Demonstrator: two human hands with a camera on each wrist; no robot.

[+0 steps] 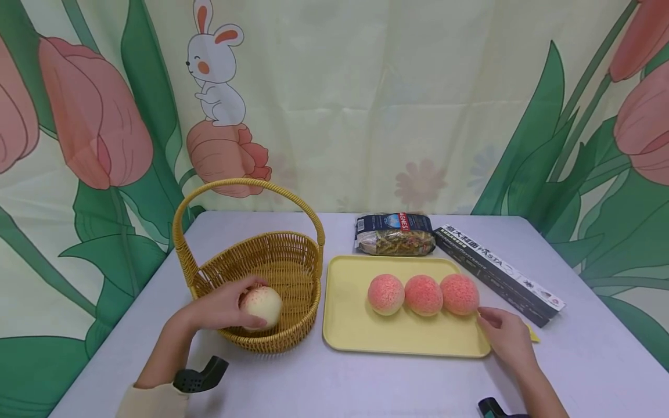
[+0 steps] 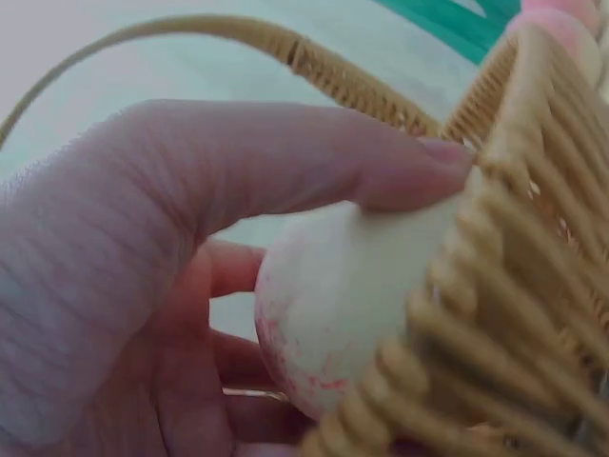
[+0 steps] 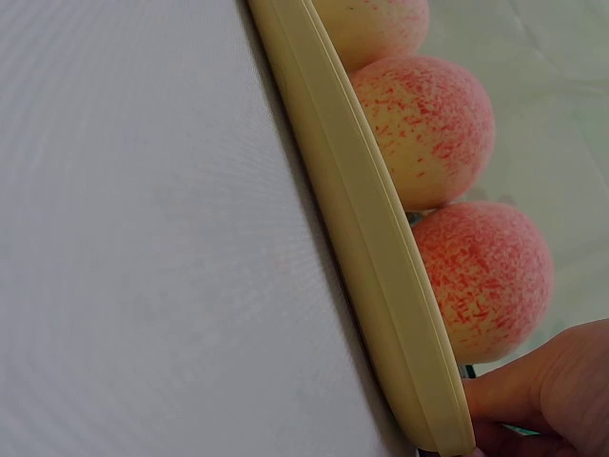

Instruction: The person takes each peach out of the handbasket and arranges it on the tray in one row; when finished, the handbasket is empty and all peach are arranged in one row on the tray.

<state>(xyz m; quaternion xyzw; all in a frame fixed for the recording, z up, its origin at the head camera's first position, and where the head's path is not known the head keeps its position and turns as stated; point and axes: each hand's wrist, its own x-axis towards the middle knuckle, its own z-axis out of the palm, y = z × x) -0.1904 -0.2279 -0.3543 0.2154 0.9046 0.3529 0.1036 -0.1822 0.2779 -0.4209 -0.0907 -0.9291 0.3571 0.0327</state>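
Note:
My left hand (image 1: 222, 306) grips a pale peach (image 1: 263, 306) with a few red flecks inside the wicker basket (image 1: 298, 337), near its left front rim. The left wrist view shows the thumb (image 2: 381, 167) along one side of this peach and the other fingers round the far side. A pale yellow tray (image 1: 402, 342) bears a row of peaches: a left one (image 1: 386, 295), a middle one (image 1: 424, 295) and a right one (image 1: 460, 294), all pink-red. My right hand (image 1: 507, 337) pinches the tray's right edge, its fingertips close to the right peach.
Behind the tray lies a bag of pasta (image 1: 399, 235). A long dark pasta box (image 1: 499, 273) slants along the tray's right side. Over the basket arches a tall handle (image 1: 245, 182). A small yellow piece (image 1: 533, 335) peeks out beside my right hand. A printed curtain (image 1: 340, 116) hangs behind the table.

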